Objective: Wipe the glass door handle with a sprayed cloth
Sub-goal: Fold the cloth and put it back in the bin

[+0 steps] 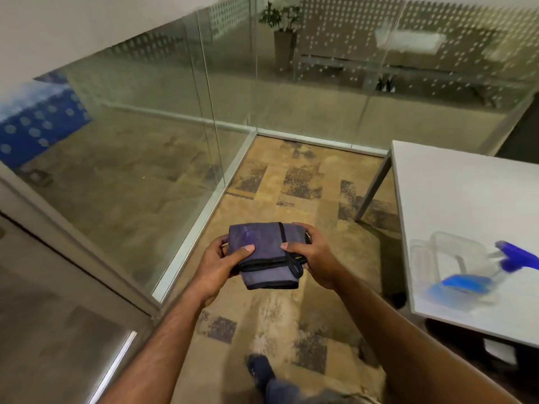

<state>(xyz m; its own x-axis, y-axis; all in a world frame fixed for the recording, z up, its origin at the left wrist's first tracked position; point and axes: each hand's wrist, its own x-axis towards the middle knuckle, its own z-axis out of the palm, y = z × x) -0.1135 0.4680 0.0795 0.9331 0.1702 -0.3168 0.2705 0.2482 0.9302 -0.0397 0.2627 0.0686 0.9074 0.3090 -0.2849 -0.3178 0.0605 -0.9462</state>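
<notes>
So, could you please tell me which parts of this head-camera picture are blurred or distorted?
In the head view the spray bottle on the white table is smeared by motion blur; the folded cloth, left hand and right hand stay fairly sharp; the wide lens bends the glass wall frames; reflections haze the glass.

Glass partitions [151,118] enclose patchy tan carpet [291,185] beside a white table [455,193].
</notes>
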